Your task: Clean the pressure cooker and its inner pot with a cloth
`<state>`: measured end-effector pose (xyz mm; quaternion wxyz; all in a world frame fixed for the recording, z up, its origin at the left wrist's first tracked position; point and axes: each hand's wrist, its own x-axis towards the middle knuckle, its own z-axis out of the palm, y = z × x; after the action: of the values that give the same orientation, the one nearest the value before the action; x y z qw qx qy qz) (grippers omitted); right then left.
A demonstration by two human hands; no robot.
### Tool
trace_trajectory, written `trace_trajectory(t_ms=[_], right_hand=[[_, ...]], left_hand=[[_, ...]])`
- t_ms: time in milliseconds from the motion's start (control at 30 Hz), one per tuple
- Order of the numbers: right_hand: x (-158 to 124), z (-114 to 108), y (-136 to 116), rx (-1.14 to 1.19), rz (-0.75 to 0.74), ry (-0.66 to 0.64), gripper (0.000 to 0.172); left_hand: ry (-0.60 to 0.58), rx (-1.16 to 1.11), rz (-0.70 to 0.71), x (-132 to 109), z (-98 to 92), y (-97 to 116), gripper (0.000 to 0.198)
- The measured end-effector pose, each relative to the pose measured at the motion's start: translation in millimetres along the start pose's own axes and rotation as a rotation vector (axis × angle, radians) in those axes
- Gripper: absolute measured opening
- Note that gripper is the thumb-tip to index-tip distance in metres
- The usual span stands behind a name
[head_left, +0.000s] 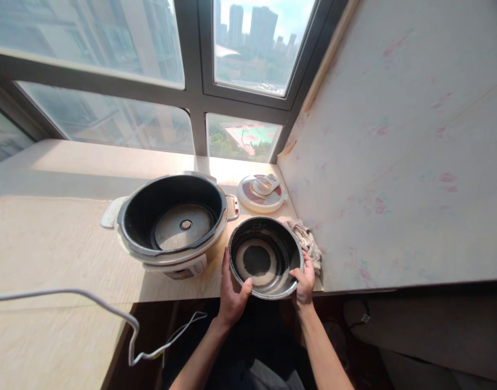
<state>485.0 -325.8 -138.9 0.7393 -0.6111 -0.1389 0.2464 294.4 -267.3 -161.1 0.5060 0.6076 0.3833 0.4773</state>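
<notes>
Between my two hands is a dark metal inner pot (255,260), its worn round bottom facing up at me. My left hand (233,292) grips its left side, thumb over the rim. On the opposite side my right hand (304,279) is closed on the rim, with the thumb inside the edge. To the left stands the open cooker body (173,260), a pressure cooker or rice cooker, with a black inner wall and a round metal plate at its bottom. Behind the pot lies its round lid (261,194), with a white knob on top.
A crumpled cloth (307,244) lies right of the pot, against the patterned wall (403,162). A white cord (86,295) runs across the light sill (49,233) and hangs over its front edge. Framed windows (195,103) rise behind.
</notes>
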Motion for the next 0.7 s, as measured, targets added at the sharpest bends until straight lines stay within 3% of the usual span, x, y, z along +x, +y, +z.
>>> trace_trajectory(t_ms=[300,500,700], right_hand=[[-3.8,1.8,7.2,0.043,-0.061,0.035,0.062],[-6.7,12.3,3.8,0.088,-0.03,0.083,0.062],[-6.8,7.9,12.2,0.119,-0.01,0.062,0.069]], left_hand=[[0.053,0.124,0.12,-3.8,4.0,-30.5,0.083],[0.014,0.2,0.161,-3.2,-1.6,-31.3,0.082],[-0.01,0.211,0.125,-0.6,-5.2,-31.4,0.08]])
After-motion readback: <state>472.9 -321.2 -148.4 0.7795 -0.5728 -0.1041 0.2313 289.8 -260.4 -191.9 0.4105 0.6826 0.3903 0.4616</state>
